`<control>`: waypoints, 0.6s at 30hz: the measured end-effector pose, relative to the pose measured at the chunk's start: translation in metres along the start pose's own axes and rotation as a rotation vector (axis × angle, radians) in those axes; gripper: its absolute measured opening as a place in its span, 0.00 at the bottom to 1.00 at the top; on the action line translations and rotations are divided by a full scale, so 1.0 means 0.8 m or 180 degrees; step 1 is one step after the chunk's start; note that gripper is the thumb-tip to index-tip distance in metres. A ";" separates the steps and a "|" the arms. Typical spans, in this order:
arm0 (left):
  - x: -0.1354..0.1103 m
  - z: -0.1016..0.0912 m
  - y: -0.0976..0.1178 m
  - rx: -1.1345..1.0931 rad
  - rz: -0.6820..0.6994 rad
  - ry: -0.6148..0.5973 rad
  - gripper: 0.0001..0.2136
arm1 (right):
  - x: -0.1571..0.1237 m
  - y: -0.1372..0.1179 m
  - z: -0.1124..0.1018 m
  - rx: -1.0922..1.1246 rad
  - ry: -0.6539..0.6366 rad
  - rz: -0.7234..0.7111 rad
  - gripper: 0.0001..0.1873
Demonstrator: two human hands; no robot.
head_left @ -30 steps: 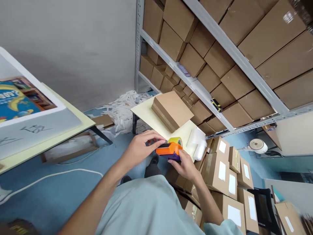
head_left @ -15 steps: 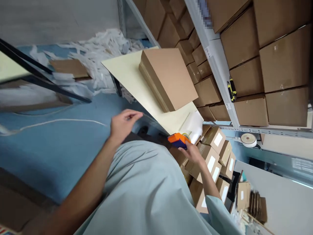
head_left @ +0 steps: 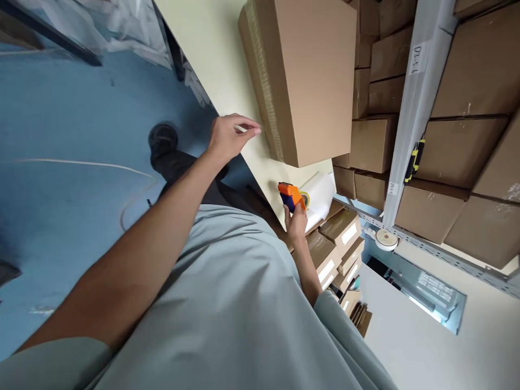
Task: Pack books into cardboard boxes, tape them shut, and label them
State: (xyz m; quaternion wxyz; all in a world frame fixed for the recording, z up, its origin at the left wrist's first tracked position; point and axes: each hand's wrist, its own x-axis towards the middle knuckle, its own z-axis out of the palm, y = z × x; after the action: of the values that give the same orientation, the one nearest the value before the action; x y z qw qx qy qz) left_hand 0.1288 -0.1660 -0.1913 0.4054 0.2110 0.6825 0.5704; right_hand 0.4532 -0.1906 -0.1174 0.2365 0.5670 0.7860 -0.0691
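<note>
My left hand (head_left: pixel 233 136) is held over the front edge of a pale table (head_left: pixel 221 59), its thumb and fingertips pinched together. Whether anything thin is between them I cannot make out. My right hand (head_left: pixel 297 221) grips an orange and dark blue tape dispenser (head_left: pixel 290 196) near the table's edge. Part of a tape roll (head_left: pixel 305 200) shows behind the dispenser. A large brown cardboard box (head_left: pixel 320 81) lies on the table, just beyond my left fingertips and not visibly touched. Shiny tape (head_left: pixel 266 81) runs along its near side.
White sheeting (head_left: pixel 323 197) lies on the table beside the dispenser. Labelled cartons (head_left: pixel 341 227) are stacked at the table's right end. A metal shelf (head_left: pixel 410 103) full of cartons stands behind, with a black and yellow tool (head_left: pixel 415 160) on it. A pale cord (head_left: pixel 81 164) crosses the blue floor.
The view has shifted closer to the table and box. My left hand has moved up toward the box from beyond the table edge. My right hand still holds the tape dispenser, now over the table.
</note>
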 end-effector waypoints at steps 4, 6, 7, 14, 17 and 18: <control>0.023 0.014 0.000 0.0222 0.0037 -0.0051 0.13 | 0.009 -0.008 0.020 0.0168 0.0093 -0.0079 0.19; 0.034 0.021 0.000 0.0273 0.0008 -0.0054 0.12 | 0.011 -0.013 0.026 0.0236 0.0135 -0.0095 0.19; 0.038 0.025 0.000 0.0268 0.0001 -0.0037 0.11 | 0.013 -0.015 0.028 0.0218 0.0138 -0.0062 0.19; 0.035 0.050 -0.013 0.0161 0.0097 0.0411 0.13 | 0.009 -0.032 0.043 0.0077 0.0153 0.0119 0.17; 0.027 0.058 -0.015 0.0008 -0.0026 0.0394 0.22 | 0.001 -0.039 0.050 0.0081 0.0203 0.0056 0.14; 0.026 0.059 -0.015 -0.0036 -0.0087 0.0394 0.25 | -0.001 -0.041 0.051 0.0064 0.0205 0.0034 0.14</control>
State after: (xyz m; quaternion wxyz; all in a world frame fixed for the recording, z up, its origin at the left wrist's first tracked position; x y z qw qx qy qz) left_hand 0.1559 -0.1245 -0.2099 0.3714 0.1637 0.7058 0.5807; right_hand 0.4349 -0.2184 -0.1583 0.2057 0.5755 0.7894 -0.0574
